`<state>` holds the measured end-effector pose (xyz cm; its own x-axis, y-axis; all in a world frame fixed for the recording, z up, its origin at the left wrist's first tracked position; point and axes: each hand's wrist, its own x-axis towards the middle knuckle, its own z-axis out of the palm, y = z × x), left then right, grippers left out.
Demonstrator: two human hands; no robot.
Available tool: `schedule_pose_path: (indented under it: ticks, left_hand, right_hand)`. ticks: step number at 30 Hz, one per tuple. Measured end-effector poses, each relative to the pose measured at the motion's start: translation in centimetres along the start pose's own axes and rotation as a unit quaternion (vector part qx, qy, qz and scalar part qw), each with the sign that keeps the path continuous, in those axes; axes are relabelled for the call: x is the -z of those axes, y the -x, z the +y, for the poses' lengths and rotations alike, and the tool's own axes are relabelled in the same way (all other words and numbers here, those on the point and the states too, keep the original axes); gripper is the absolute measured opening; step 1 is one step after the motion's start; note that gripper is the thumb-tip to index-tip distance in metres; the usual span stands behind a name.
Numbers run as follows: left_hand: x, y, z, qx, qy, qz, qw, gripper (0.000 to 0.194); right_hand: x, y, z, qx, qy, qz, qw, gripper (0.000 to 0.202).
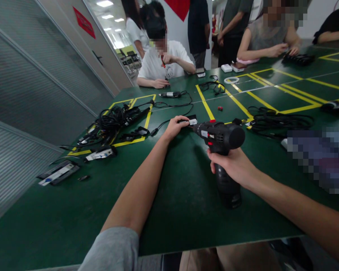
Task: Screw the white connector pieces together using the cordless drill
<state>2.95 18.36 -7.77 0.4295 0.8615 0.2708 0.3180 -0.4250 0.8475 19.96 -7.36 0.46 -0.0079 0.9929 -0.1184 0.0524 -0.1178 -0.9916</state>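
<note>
A black cordless drill [222, 137] with red buttons is gripped by its handle in my right hand [237, 165]. Its chuck points left and away from me, toward a small black part with a white label [192, 121]. The fingers of my left hand [176, 126] close over that part and hold it down on the green table [186, 210]. Whether the drill's tip touches the part is hard to make out. Just left of my left hand lies a black cable end [154, 131].
Tangled black cables [113, 121] and white-labelled pieces [101, 153] lie to the left. More coiled cable [282, 122] is on the right, near a pixelated pile [324, 158]. A red bit [220, 108] sits ahead. Across the table a person [169, 56] works with their hands.
</note>
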Motion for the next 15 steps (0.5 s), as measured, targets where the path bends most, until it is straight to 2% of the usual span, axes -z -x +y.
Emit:
schedule_pose_path:
  ticks: [15]
  left_hand:
    - [-0.01,0.07,-0.02,0.001,0.007,0.005,1.0,0.028]
  right_hand:
    - [0.1,-0.12,0.21,-0.002,-0.004,-0.004,1.0,0.006]
